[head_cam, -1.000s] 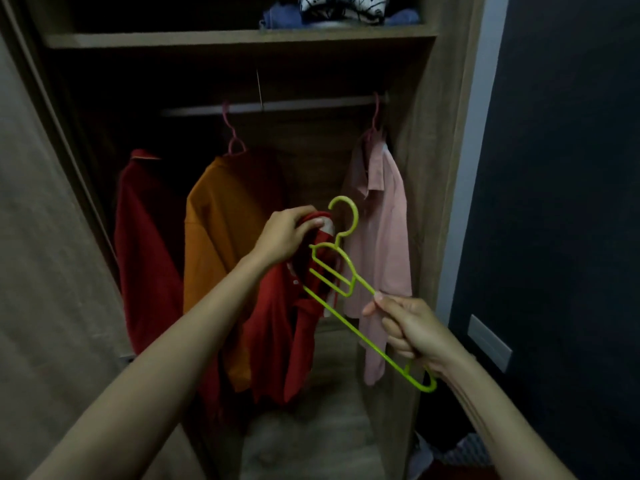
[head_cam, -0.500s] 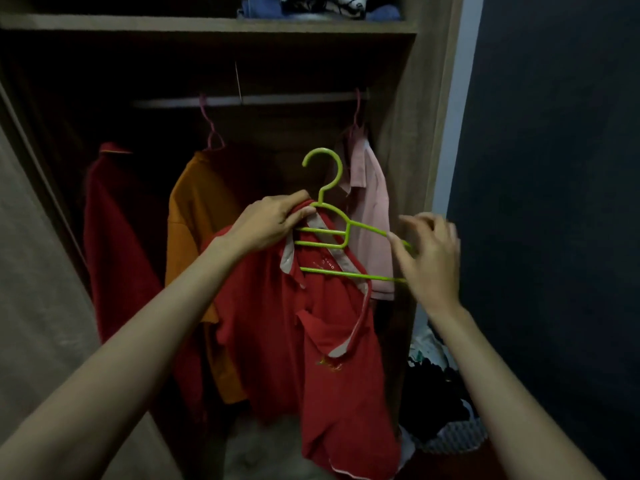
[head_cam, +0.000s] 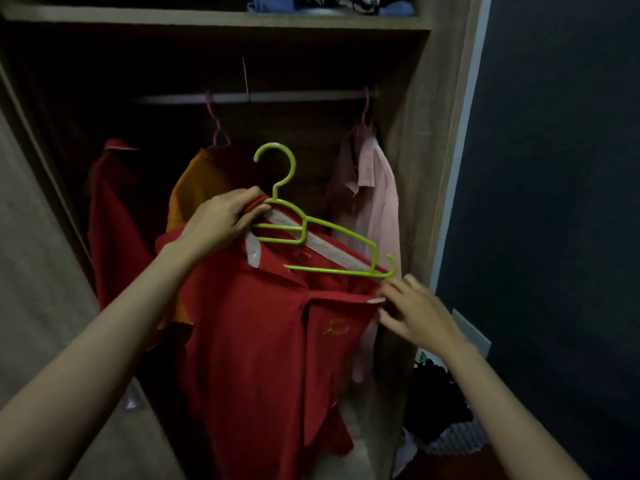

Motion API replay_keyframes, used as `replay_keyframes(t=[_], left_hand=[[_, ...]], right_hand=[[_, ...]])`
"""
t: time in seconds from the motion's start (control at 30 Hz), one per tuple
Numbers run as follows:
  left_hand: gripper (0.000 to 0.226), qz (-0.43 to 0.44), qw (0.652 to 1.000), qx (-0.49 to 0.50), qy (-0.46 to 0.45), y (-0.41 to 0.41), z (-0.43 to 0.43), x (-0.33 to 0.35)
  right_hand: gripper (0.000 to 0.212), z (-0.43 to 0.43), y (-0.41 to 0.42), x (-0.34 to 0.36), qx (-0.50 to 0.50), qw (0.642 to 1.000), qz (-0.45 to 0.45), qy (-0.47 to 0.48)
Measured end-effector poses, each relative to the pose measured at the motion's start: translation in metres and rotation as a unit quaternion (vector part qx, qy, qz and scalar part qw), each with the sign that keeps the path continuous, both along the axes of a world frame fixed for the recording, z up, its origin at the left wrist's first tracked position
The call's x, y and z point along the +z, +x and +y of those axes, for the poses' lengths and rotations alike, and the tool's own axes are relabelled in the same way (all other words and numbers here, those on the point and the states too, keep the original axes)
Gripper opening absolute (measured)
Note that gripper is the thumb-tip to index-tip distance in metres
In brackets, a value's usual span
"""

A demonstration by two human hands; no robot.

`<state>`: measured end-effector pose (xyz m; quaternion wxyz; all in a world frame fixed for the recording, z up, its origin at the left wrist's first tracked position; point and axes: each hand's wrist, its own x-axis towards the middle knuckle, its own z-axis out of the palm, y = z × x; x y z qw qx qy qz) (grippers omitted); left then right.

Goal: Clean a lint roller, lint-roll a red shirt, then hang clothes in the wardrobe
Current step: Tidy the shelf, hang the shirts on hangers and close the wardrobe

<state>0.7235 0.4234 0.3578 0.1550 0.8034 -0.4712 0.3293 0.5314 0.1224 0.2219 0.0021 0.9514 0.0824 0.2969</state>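
Observation:
A red polo shirt with a pale collar hangs in front of the open wardrobe on a lime-green plastic hanger. My left hand grips the shirt's left shoulder together with the hanger's left end, just below the hook. My right hand pinches the right tip of the collar under the hanger's right end. The hanger's right arm lies bare above the cloth and its hook is free of the wardrobe rail.
On the rail hang a dark red shirt, an orange shirt and a pink shirt. Folded clothes lie on the top shelf. A basket with dark laundry stands at the lower right, beside a dark wall.
The hanger swung from steeply tilted to level inside the shirt's collar. My right hand let go of the hanger's end and dropped to the collar tip. The shirt spread open.

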Motion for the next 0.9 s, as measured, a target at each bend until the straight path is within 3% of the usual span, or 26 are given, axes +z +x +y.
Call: replay_keyframes(t=[0.17,0.33,0.43,0.53,0.7,0.8,0.9], left_hand=[[0.038,-0.030,0.998,0.052,-0.018,0.008,0.014,-0.021],[0.030,-0.125,0.986,0.090,0.063,0.008,0.017,-0.037],[0.030,-0.046,0.989,0.142,-0.007,0.002,0.004,-0.037],[0.027,0.014,0.989,0.122,-0.087,-0.006,-0.004,-0.035],[0.030,0.037,0.994,0.068,-0.078,-0.013,-0.013,-0.035],[0.041,0.047,0.995,0.063,-0.068,-0.015,-0.018,-0.036],[0.045,0.024,0.998,0.055,-0.009,-0.023,-0.036,-0.036]], right_hand=[[0.020,-0.003,-0.008,0.024,0.047,0.997,-0.044,0.047],[0.029,0.003,-0.012,0.047,0.053,0.988,-0.143,0.029],[0.035,0.026,-0.007,0.051,0.083,0.987,-0.134,0.042],[0.051,0.035,0.004,0.044,0.054,0.989,-0.091,0.106],[0.062,0.022,0.029,0.041,-0.075,0.980,-0.067,0.173],[0.053,0.024,0.035,0.045,-0.072,0.978,-0.083,0.175],[0.064,0.042,0.042,0.052,-0.033,0.987,-0.073,0.141]])
